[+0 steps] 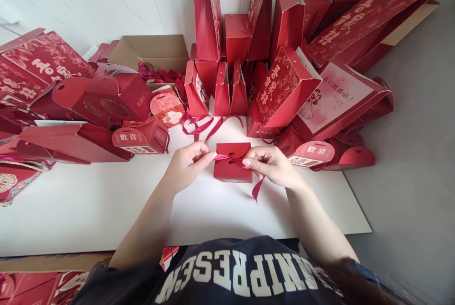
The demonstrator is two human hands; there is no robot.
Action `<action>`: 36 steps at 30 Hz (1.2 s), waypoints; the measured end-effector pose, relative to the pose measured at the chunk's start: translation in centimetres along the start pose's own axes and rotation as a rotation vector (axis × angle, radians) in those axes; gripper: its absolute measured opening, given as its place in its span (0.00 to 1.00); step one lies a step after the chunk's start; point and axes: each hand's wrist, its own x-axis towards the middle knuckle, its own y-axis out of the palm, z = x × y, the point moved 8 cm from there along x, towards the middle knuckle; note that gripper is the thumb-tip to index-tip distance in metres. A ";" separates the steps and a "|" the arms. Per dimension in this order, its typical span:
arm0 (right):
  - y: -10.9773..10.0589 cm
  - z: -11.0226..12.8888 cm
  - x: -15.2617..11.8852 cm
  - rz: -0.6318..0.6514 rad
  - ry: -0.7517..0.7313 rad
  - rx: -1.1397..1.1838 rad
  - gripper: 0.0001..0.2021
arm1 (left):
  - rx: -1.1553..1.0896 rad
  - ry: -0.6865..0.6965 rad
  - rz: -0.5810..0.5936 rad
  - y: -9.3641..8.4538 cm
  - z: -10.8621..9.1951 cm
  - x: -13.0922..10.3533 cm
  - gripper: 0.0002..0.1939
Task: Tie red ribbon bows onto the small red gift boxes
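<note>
While the ribbon [222,156] spans the small red box [232,173] left to right, we've got left hand [187,163] and right hand [273,165] fingers pinching it, box centre between.

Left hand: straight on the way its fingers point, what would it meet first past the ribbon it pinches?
Probably the small red box, directly ahead; depth is unclear, so it might instead skim over the top toward the right hand.
</note>
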 end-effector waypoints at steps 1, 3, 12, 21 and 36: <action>-0.2 0.0 0.0 -0.002 -0.002 0.008 0.18 | -0.002 -0.005 0.007 0.0 0.2 0.1 0.15; -0.5 -0.2 0.1 -0.001 0.003 0.013 0.18 | -0.036 -0.014 0.023 0.1 0.6 0.2 0.16; -2.4 -2.1 0.2 0.031 0.084 -0.116 0.19 | 0.017 0.006 0.142 0.8 1.1 0.8 0.15; -2.2 -1.9 -0.1 0.197 0.049 -0.120 0.12 | -0.147 -0.130 0.396 2.3 2.8 0.8 0.18; -1.2 -3.2 0.2 0.228 0.095 0.068 0.17 | -0.128 0.060 0.656 2.2 1.3 -0.2 0.11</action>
